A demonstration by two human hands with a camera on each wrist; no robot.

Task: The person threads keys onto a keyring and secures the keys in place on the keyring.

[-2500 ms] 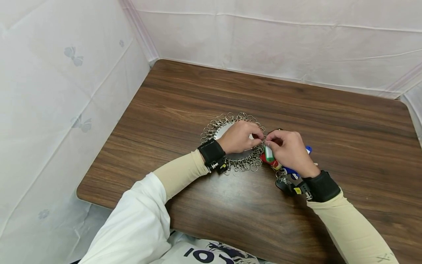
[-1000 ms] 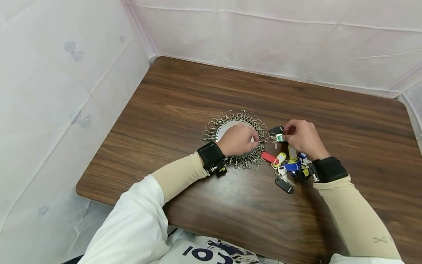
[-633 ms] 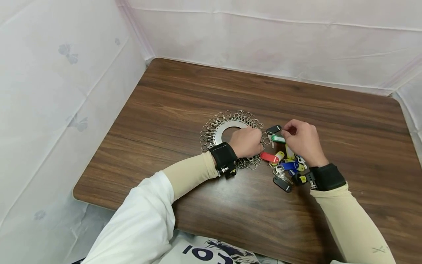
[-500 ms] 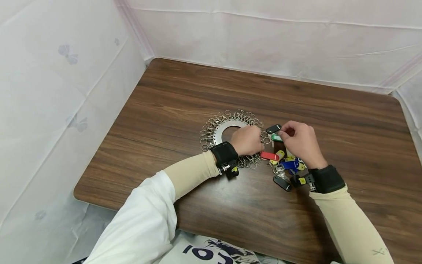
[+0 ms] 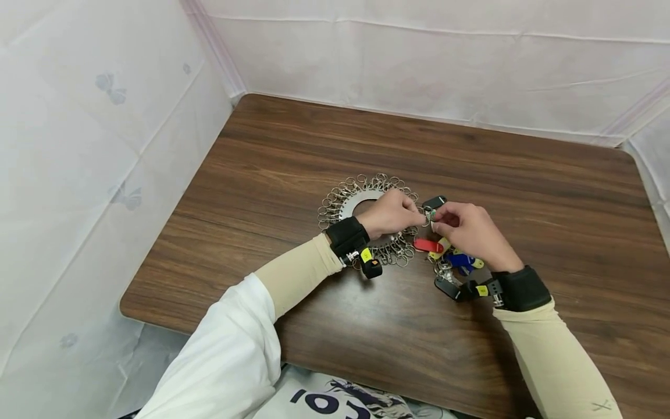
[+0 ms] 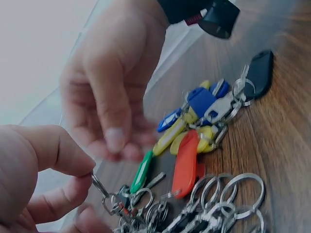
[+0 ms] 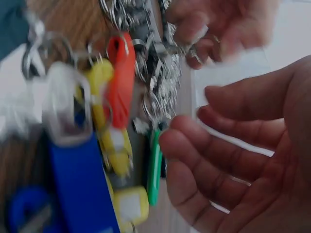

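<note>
Green tag [image 6: 142,171] hangs clipped beside the ring plate [image 5: 349,205]; my left hand [image 5: 389,214] pinches its clip [image 6: 101,187], right hand [image 5: 471,233] loosely open, many rings unfilled.

On the brown wooden table [image 5: 314,145] a round metal disc ringed with silver key rings [image 5: 361,201] lies left of a heap of coloured plastic key tags [image 5: 450,259], the left hand [image 5: 389,212] over the disc, the right hand [image 5: 471,233] above the tags.
</note>
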